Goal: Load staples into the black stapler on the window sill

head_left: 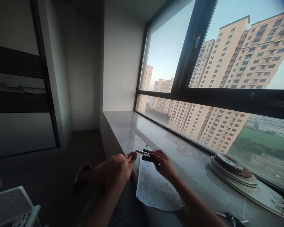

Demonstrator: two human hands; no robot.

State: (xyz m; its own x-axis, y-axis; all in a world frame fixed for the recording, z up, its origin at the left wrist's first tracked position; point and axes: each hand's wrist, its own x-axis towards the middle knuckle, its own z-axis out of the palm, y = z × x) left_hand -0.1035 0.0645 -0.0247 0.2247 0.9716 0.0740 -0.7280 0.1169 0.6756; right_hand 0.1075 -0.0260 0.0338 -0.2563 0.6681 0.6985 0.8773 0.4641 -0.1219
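Observation:
My right hand (162,162) is closed around a black stapler (149,158) above the window sill. The stapler is opened up, and its silver rail (141,152) points left toward my other hand. Palm turned up, my left hand (126,164) is just left of the rail's tip at the sill's front edge. Its fingertips are drawn together; whatever they pinch is too small to make out. Under the stapler lies a creased sheet of paper (153,192) with rows of writing, its lower end reaching over the sill's edge.
Small dark bits (146,145) lie on the glossy sill (125,126) beyond the stapler. Stacked plates or boards (232,171) stand at the right by the window. A dark object (234,219) is near the bottom right. A white stand (11,205) is at lower left.

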